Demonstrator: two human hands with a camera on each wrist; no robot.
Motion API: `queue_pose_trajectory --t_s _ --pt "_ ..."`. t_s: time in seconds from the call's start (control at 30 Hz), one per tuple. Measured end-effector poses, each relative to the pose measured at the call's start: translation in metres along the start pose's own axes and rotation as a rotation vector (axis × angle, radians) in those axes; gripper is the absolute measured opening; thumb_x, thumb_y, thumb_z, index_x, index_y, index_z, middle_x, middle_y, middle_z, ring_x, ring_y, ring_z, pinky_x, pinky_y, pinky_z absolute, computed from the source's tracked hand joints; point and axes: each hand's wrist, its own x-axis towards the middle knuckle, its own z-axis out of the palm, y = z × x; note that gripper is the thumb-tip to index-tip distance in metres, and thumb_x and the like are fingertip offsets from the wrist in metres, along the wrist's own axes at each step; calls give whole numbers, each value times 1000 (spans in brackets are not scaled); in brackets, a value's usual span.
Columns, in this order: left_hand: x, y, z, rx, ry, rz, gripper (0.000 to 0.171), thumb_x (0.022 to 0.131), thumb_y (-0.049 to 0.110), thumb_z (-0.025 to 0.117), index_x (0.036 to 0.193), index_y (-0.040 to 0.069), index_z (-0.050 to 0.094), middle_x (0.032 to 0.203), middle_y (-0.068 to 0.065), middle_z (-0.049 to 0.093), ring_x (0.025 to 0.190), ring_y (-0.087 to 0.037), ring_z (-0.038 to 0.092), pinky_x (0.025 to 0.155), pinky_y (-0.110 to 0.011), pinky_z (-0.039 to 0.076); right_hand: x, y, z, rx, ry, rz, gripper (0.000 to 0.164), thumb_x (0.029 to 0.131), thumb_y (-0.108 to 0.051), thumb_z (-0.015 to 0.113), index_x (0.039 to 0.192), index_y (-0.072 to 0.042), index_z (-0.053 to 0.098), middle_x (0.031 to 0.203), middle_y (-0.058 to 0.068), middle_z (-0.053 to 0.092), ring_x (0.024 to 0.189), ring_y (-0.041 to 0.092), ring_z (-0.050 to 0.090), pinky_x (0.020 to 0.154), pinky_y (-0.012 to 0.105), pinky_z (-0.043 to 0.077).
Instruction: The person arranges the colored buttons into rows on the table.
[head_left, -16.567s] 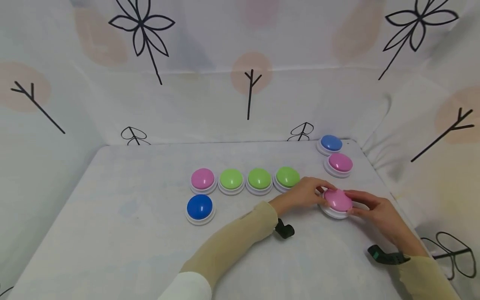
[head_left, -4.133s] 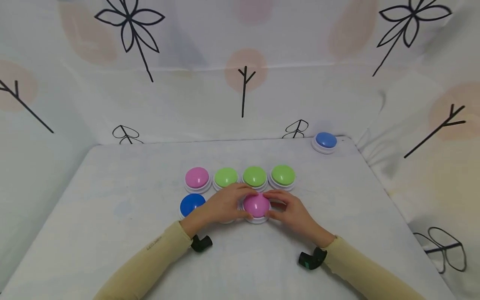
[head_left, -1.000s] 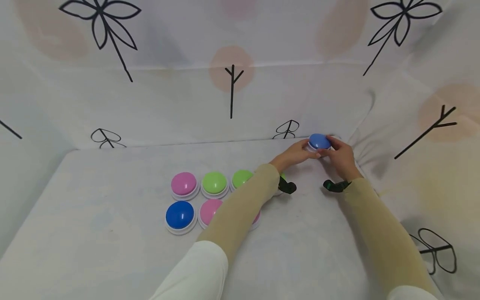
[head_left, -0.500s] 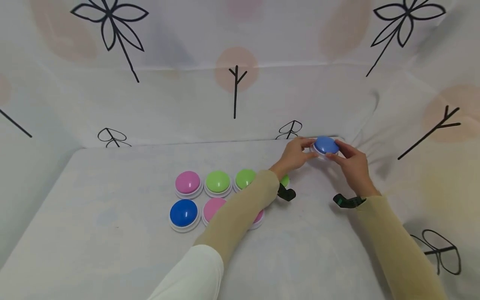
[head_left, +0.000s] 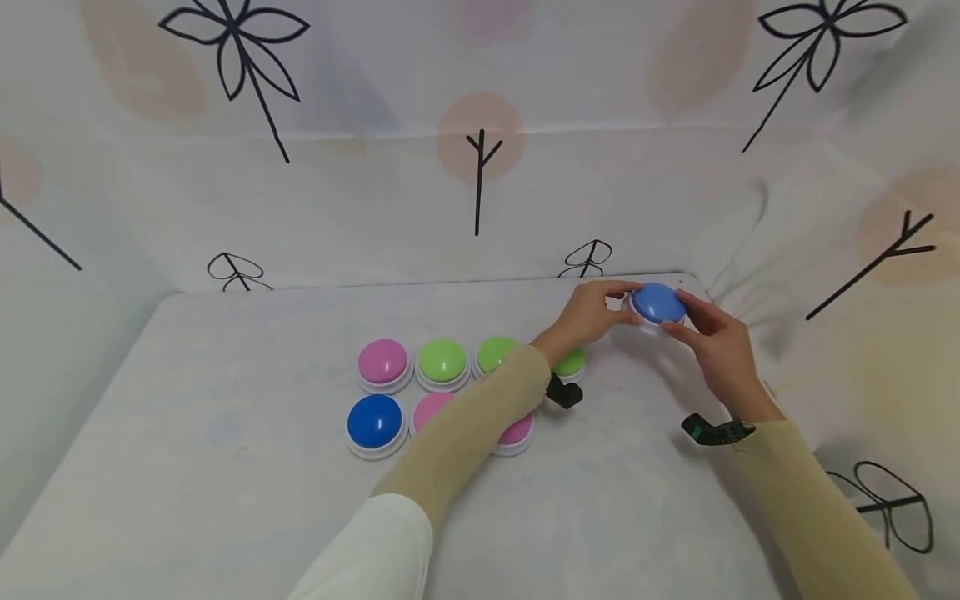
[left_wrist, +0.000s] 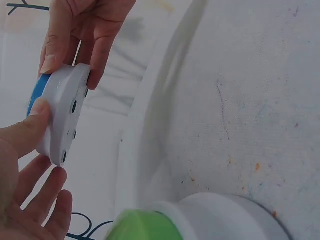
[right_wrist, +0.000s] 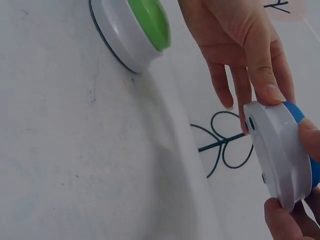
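My left hand point(head_left: 588, 315) and right hand point(head_left: 722, 346) hold a blue push button point(head_left: 658, 304) from its two sides, near the far right of the table. It is raised and tilted: both wrist views show its white base point(right_wrist: 272, 150) and the small dark spots on the underside. In the left wrist view, my left thumb point(left_wrist: 30, 127) presses at the blue dome's edge. To the left stand more buttons in two rows. The back row has a pink button point(head_left: 383, 362) and three green ones point(head_left: 442, 360); the front has a blue button point(head_left: 375, 422) and two pink ones point(head_left: 516, 432).
My left sleeve point(head_left: 465, 425) crosses over the rows and hides parts of several buttons. The white table point(head_left: 225, 467) meets a patterned cloth backdrop point(head_left: 375, 200) at its far edge and right side. Dark wrist-camera mounts point(head_left: 716, 430) hang below the wrists.
Earlier, two pink buttons moved from the right side into the front row. The hands then reached the blue button at the far right corner, lifted it and brought it slightly nearer.
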Motion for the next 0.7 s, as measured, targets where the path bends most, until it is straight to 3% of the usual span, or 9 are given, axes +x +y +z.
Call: queue_pose_trajectory --t_s 0.27,0.5,0.7 --pt "-18 5 -8 79 -137 54 61 83 37 81 140 32 59 138 13 58 122 -2 49 100 -19 39 -25 5 -1 -45 -85 -36 62 95 -27 70 151 -15 45 158 12 34 145 31 31 96 18 42" --pt "-39 8 -19 113 -161 90 61 82 36 83 139 31 61 135 14 60 116 1 51 94 -15 39 -42 2 8 4 -107 -77 61 93 -19 72 149 -11 48 154 8 42 143 29 34 90 12 44" --pt "-55 9 -25 147 -181 110 62 80 39 84 137 33 62 133 12 62 115 -8 55 88 -15 41 -56 1 14 2 -127 -90 60 93 -17 72 148 -10 48 152 7 45 142 31 37 89 13 45"
